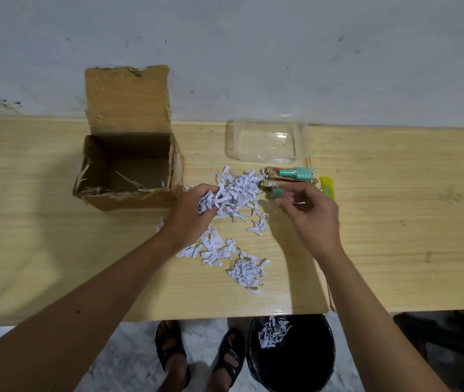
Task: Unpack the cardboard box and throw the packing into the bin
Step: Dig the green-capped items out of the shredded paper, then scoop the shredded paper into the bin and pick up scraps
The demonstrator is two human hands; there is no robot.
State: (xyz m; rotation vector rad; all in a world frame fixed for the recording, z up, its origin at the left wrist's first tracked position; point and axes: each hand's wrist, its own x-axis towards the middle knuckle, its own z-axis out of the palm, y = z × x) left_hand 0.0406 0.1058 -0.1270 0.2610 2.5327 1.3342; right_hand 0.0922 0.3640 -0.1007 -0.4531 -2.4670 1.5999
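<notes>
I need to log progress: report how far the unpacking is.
Done: the box looks emptied, and some shreds lie in the bin. In hand: the left hand grips a clump of shreds; the right hand pinches a green bottle. Left: loose shreds on the table.

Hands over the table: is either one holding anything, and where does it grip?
The left hand clutches a bunch of shredded paper from the pile's left side. The right hand pinches a small green bottle at its fingertips.
</notes>
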